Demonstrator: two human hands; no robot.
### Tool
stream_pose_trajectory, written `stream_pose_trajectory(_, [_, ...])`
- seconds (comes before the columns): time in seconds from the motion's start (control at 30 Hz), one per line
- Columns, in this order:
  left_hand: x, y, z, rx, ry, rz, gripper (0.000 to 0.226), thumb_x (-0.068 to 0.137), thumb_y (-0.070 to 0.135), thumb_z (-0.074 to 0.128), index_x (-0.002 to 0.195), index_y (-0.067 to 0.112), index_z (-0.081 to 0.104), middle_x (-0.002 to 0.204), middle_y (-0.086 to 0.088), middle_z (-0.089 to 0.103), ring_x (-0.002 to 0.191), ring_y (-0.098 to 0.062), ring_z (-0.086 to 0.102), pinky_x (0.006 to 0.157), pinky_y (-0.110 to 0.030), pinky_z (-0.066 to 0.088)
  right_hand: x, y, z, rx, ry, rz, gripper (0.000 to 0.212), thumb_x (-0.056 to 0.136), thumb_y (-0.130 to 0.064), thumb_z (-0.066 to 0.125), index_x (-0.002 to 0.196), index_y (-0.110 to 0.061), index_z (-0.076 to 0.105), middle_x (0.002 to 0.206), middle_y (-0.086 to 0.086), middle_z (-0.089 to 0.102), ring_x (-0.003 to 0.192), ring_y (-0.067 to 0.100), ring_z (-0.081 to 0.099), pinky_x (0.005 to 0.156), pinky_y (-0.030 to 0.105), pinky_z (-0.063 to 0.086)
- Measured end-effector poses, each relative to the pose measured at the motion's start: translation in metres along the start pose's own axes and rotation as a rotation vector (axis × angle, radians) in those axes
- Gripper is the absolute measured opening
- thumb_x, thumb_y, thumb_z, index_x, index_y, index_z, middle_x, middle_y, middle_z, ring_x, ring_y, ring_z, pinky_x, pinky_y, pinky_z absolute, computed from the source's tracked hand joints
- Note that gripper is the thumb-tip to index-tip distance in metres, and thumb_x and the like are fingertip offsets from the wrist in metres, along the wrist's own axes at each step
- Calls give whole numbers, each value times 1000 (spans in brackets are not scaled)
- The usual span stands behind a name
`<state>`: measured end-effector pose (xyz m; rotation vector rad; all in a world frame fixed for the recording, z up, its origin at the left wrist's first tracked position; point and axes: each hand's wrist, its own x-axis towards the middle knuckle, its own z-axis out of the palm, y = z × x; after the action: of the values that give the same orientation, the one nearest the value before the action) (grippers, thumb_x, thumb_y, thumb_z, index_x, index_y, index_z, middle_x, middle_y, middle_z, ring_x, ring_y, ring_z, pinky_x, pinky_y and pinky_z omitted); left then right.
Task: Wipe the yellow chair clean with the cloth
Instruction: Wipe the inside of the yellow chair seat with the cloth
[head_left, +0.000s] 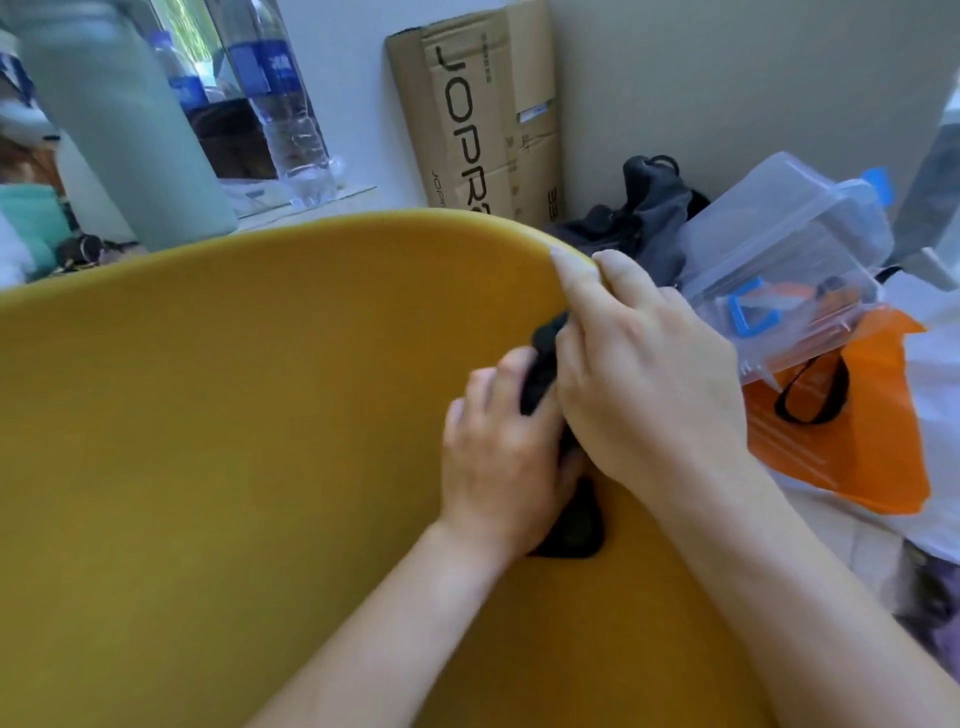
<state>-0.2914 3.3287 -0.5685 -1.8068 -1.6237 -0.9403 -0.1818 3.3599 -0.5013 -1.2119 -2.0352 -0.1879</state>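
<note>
The yellow chair (234, 415) fills most of the view, its curved back rising to a rounded rim at the top. Both hands meet at the right side of the back, with a black cloth (574, 525) bunched between them and lying against the yellow surface. The left hand (498, 457) grips the cloth, fingers curled round its upper part, while the lower end of the cloth shows below the wrist. The right hand (644, 379) lies over the cloth from the right, its fingers (576, 280) stretched up to touch the rim; whether its thumb pinches the cloth I cannot tell. Behind the chair stand a cardboard box (478, 119) against the wall, water bottles (291, 114) and a pale green flask (119, 119). To the right, a clear plastic tub (784, 249) rests tilted above an orange bag (862, 431), with a dark bag (644, 223) just beside the rim.
</note>
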Motion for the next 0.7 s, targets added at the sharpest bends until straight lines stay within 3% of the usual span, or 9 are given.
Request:
stream_pose_trajectory(0.07, [44, -54, 1, 133, 137, -186, 48, 93, 40, 43, 135, 18, 48, 121, -21, 54, 91, -39, 52, 67, -45, 49, -1, -1, -1, -2, -14, -1, 52, 94, -36, 30, 144, -25, 38, 138, 5, 49, 93, 31, 58, 66, 39, 49])
stream_pose_trajectory(0.17, [75, -88, -2, 86, 210, -613, 52, 91, 43, 44, 132, 12, 54, 128, -18, 46, 101, -38, 47, 80, -46, 48, -1, -3, 1, -25, -7, -3, 53, 94, -38, 35, 145, -24, 36, 136, 5, 49, 92, 28, 57, 64, 36, 48])
stream_pose_trajectory(0.23, [60, -53, 3, 61, 206, -541, 55, 89, 43, 44, 135, 13, 53, 124, -17, 49, 95, -37, 49, 78, -43, 47, 1, -3, 1, -41, -15, 26, 55, 91, -38, 38, 144, -24, 37, 130, 6, 52, 90, 29, 58, 63, 36, 46])
stream_pose_trajectory(0.33, [20, 8, 8, -34, 116, -199, 45, 92, 34, 45, 132, 15, 54, 120, -17, 55, 87, -34, 50, 67, -42, 51, 5, -4, 0, -33, -73, 64, 67, 83, -38, 35, 147, -20, 33, 122, 5, 53, 91, 28, 59, 58, 32, 40])
stream_pose_trajectory(0.4, [29, -12, 3, 9, 79, -76, 43, 97, 39, 34, 132, 19, 50, 119, -19, 57, 86, -36, 52, 64, -43, 52, 7, -2, -2, -33, -61, 70, 67, 82, -37, 36, 146, -16, 35, 118, 5, 55, 89, 27, 60, 56, 30, 38])
stream_pose_trajectory(0.47, [56, -60, -7, 99, 114, -206, 50, 96, 45, 34, 132, 15, 50, 118, -21, 54, 89, -40, 53, 68, -43, 49, 5, -3, -3, -48, -43, 63, 62, 86, -37, 40, 144, -14, 39, 112, 5, 57, 82, 25, 60, 52, 28, 33])
stream_pose_trajectory(0.53, [82, -100, -15, 65, 173, -551, 51, 93, 45, 42, 120, 4, 59, 122, -19, 48, 99, -41, 52, 76, -42, 48, 5, -6, -2, -63, -77, 54, 58, 89, -36, 42, 144, -17, 37, 110, 4, 55, 80, 23, 57, 52, 28, 32])
stream_pose_trajectory(0.6, [85, -104, -10, 55, 186, -721, 50, 93, 45, 47, 119, 3, 60, 122, -18, 46, 101, -40, 50, 78, -41, 45, 15, -6, -9, -60, -123, 77, 49, 90, -35, 42, 137, -19, 42, 106, 2, 52, 80, 22, 55, 55, 30, 34])
stream_pose_trajectory(0.7, [44, -44, 3, 98, 108, -469, 55, 89, 45, 41, 129, 9, 55, 117, -18, 53, 91, -37, 52, 71, -42, 51, 55, -11, -21, -31, -123, 57, 29, 92, -35, 39, 106, -17, 57, 94, 1, 50, 82, 22, 51, 63, 33, 37])
